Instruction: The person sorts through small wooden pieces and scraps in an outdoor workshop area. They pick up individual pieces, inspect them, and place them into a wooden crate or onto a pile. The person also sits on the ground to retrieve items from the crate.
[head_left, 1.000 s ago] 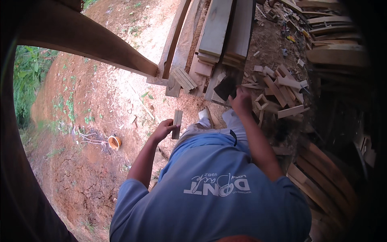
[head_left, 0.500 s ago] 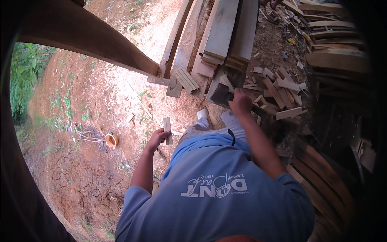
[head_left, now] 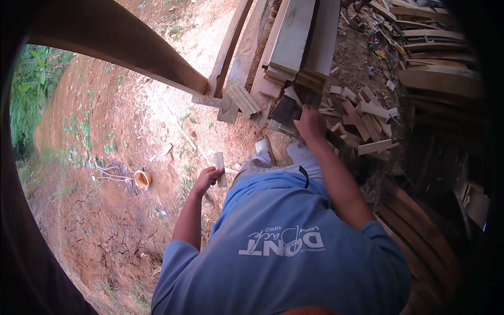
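A short, flat piece of wood [head_left: 220,164] stands upright in my left hand [head_left: 208,180], its fingers closed round the lower part. My right hand [head_left: 311,124] grips a dark, broad-bladed hatchet-like tool [head_left: 286,109]. Its blade lies left of my fist, over the near end of a plank by the stacked boards, and what looks like its dark handle runs out to the lower right. Whether the blade touches the wood cannot be made out. Just left of the blade, a small bundle of thin wood strips [head_left: 243,102] rests on a board end.
Long planks [head_left: 290,42] lie stacked ahead of me. Wood offcuts [head_left: 370,118] are heaped at the right, with more curved timbers [head_left: 438,81] beyond. A thick beam [head_left: 136,52] crosses the upper left. An orange container [head_left: 142,179] sits on the dirt at left.
My right hand has risen slightly, away from me, and the tool has turned with its blade farther up. My left hand holds the wood piece almost where it was.
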A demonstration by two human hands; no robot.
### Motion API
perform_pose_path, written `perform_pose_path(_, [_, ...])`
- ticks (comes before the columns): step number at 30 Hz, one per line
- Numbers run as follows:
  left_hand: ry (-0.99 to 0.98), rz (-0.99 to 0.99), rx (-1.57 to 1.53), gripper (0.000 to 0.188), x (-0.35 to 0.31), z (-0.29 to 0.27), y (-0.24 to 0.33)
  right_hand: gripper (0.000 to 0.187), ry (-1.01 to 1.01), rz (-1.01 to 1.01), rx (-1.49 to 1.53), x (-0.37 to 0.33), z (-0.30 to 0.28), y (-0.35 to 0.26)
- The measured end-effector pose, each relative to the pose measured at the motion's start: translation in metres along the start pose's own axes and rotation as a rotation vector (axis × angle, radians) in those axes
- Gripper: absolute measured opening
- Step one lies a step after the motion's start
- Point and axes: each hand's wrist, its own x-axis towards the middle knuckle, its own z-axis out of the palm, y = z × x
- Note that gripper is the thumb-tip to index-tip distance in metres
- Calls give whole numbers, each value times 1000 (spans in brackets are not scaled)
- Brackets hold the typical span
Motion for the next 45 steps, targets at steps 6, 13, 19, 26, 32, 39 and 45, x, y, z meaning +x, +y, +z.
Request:
perform_pose_path(6, [-39,110,87,30,-5,17,13,44,-15,41,-48,10,6,-9])
perform_pose_path(13, [-132,298,197,34,5,49,53,58,-10,21,-47,9,-4,-14])
perform_pose_path(19, [-200,399,153,38,8,75,81,48,99,-121,-25,-6,3,-19])
perform_pose_path(26, [-223,324,214,38,8,78,78,41,195,-211,4,-11,14,-27])
perform_pose_path(32, [-227,321,193,41,8,82,69,46,291,-253,67,-11,13,-30])
perform_pose_path(39, [-247,341,191,46,16,88,64,55,79,21,-78,45,3,-41])
perform_pose_path(45, [-218,313,216,51,10,83,62,61,72,37,-170,77,56,-29])
